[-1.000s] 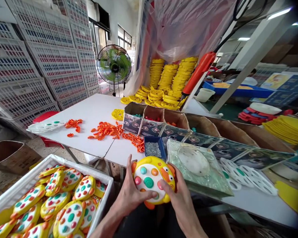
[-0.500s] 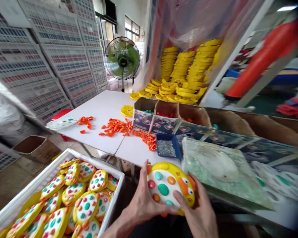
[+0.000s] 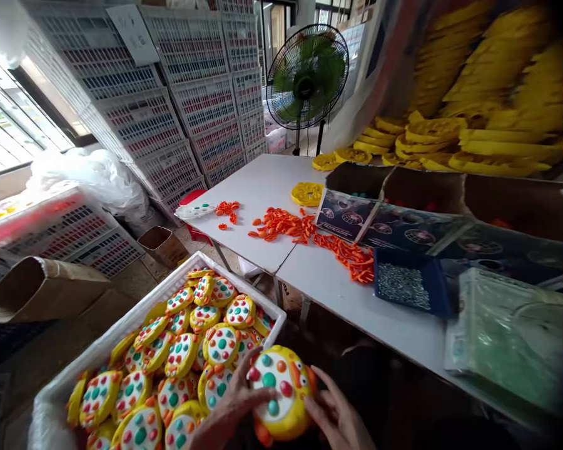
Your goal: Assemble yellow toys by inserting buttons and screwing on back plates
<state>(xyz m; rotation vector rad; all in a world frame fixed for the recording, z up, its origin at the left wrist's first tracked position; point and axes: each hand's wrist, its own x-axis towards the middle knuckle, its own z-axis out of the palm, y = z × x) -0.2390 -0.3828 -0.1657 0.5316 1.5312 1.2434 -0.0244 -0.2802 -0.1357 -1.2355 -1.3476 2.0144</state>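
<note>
Between both hands I hold a yellow duck-shaped toy (image 3: 288, 409) with a white face, coloured round buttons, eyes and orange beak. My left hand (image 3: 237, 403) grips its left side, the thumb lying across the white face. On the right edge, beside the beak, my right hand (image 3: 335, 409) closes on it with thumb and fingers. The toy is just off the right edge of a white crate (image 3: 274, 322), which is lined with plastic. Many similar duck toys (image 3: 181, 356) lie heaped in that crate.
A white table (image 3: 258, 184) bears orange plastic pieces (image 3: 286, 225), a blue tray of screws (image 3: 403, 286), cardboard bins (image 3: 342, 215) and a plastic-wrapped green pack (image 3: 507, 340). Yellow shells (image 3: 431, 134) are stacked behind. A fan (image 3: 306, 87), stacked crates (image 3: 192, 87) and open cardboard boxes (image 3: 42, 290) stand around.
My view has swung left. Both hands have carried the duck toy left, from in front of the table toward the crate's edge, and it is tilted differently.
</note>
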